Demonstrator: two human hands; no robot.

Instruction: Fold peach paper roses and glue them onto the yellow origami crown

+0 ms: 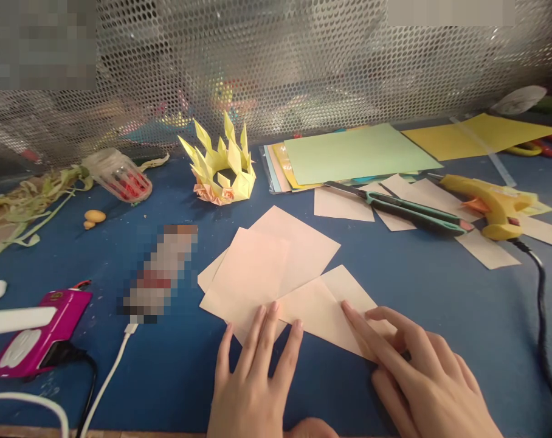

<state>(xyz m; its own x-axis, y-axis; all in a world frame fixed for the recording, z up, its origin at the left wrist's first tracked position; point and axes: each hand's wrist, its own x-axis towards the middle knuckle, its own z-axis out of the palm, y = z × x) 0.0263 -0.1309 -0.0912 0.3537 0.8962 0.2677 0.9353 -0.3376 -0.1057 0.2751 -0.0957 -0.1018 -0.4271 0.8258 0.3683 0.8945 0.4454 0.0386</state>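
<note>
Several pale pink paper squares lie overlapped on the blue table in front of me. My left hand [260, 371] has its fingers spread, their tips resting on the lower edge of the top paper square [248, 274] and the sheet beside it. To the right, my right hand [417, 359] has its index finger stretched along a creased sheet of pink paper [319, 313]. Its other fingers are bent, and they cover that sheet's right corner. Another paper square [298, 243] lies behind these.
A yellow paper crown [225, 164] stands at the back. Behind right are stacked coloured sheets [362, 152], a utility knife [413, 213] and a corded yellow glue gun [495, 204]. At left lie a tipped plastic jar [118, 176], a magenta device [43, 331] and a white cable [112, 371].
</note>
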